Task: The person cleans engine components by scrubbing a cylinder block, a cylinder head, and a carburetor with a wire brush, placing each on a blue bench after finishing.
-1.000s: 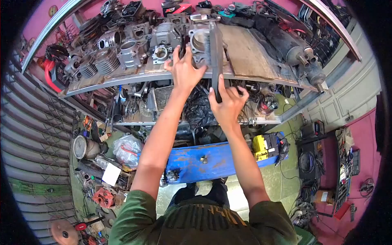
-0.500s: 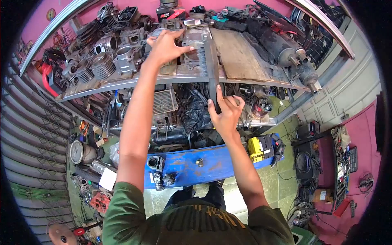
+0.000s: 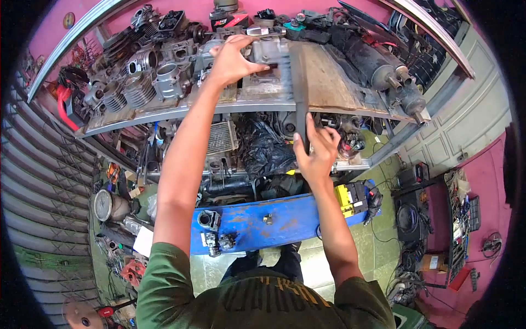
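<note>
A long dark wire brush (image 3: 299, 77) is in my right hand (image 3: 319, 154), with fingers wrapped round its handle. The bristles point left, smeared by motion, beside a flat grey metal engine part (image 3: 269, 52) on the shelf. My left hand (image 3: 234, 64) grips that part at its left side, thumb below and fingers reaching over the top. Just left of this hand stand several engine cylinders (image 3: 170, 79). A worn wooden board (image 3: 331, 77) lies to the right of the brush.
Mufflers (image 3: 378, 68) crowd the shelf's right end. The metal shelf edge (image 3: 192, 112) runs across in front of me. On a blue bench (image 3: 263, 233) below are small metal parts (image 3: 209, 220) and a yellow-and-black item (image 3: 350, 200). A radiator (image 3: 221, 137) sits on the lower shelf.
The brush and my right hand have moved to the right, and the brush stands more upright. My left hand has shifted slightly right and up.
</note>
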`<control>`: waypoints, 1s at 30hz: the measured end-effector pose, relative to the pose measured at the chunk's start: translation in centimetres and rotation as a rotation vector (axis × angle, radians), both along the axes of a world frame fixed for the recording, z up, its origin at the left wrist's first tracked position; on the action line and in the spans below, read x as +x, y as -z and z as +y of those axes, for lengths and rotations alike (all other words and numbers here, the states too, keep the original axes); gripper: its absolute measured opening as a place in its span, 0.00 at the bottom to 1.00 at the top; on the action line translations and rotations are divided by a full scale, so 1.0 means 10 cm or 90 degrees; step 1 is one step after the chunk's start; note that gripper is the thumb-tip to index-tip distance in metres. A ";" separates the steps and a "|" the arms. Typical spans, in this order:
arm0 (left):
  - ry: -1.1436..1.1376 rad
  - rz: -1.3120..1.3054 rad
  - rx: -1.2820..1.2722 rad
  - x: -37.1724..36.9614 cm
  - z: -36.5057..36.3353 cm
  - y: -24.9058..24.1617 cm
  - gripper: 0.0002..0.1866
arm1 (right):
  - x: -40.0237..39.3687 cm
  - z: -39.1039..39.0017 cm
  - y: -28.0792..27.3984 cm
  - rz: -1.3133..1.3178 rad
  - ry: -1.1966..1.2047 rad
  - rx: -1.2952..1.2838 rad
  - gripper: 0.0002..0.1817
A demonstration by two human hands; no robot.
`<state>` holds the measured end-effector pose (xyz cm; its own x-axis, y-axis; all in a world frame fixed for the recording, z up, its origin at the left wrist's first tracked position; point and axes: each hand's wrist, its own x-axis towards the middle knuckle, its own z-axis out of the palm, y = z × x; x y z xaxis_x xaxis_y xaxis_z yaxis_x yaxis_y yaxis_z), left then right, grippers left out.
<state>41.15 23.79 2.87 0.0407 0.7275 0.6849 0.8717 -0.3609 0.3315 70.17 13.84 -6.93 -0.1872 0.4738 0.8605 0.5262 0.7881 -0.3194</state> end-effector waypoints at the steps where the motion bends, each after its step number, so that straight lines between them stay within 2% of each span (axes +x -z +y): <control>1: -0.002 -0.003 0.000 0.05 -0.03 0.03 0.46 | 0.00 0.01 -0.07 -0.003 -0.002 0.000 0.29; 3: -0.053 0.007 0.066 0.12 -0.09 0.09 0.44 | -0.04 0.08 -0.18 -0.020 0.037 0.017 0.29; 5: -0.016 -0.026 0.051 0.11 -0.09 0.16 0.46 | -0.12 0.17 -0.25 -0.019 0.038 0.041 0.29; 7: 0.068 -0.161 0.040 0.09 -0.15 0.26 0.53 | -0.21 0.14 -0.40 -0.078 0.070 0.044 0.28; 9: 0.024 -0.152 0.035 0.06 -0.23 0.34 0.53 | -0.27 0.14 -0.46 -0.087 0.065 0.045 0.28; 11: 0.025 -0.105 0.059 0.02 -0.28 0.43 0.51 | -0.31 0.13 -0.49 -0.141 0.066 0.060 0.27; 12: 0.030 -0.108 0.077 0.02 -0.30 0.47 0.48 | -0.32 0.13 -0.49 -0.151 0.066 0.068 0.27; 16: -0.013 -0.122 0.099 -0.03 -0.27 0.55 0.44 | -0.38 0.05 -0.50 -0.194 0.037 0.095 0.28; 20: 0.015 -0.105 0.099 -0.02 -0.29 0.55 0.45 | -0.14 -0.22 -0.33 -0.221 0.045 0.062 0.28; 26: 0.016 -0.149 0.109 0.04 -0.28 0.58 0.45 | -0.44 -0.11 -0.58 -0.176 0.084 0.052 0.27; 30: 0.013 -0.119 0.091 -0.01 -0.30 0.58 0.47 | -0.41 -0.32 -0.38 -0.195 0.090 0.046 0.28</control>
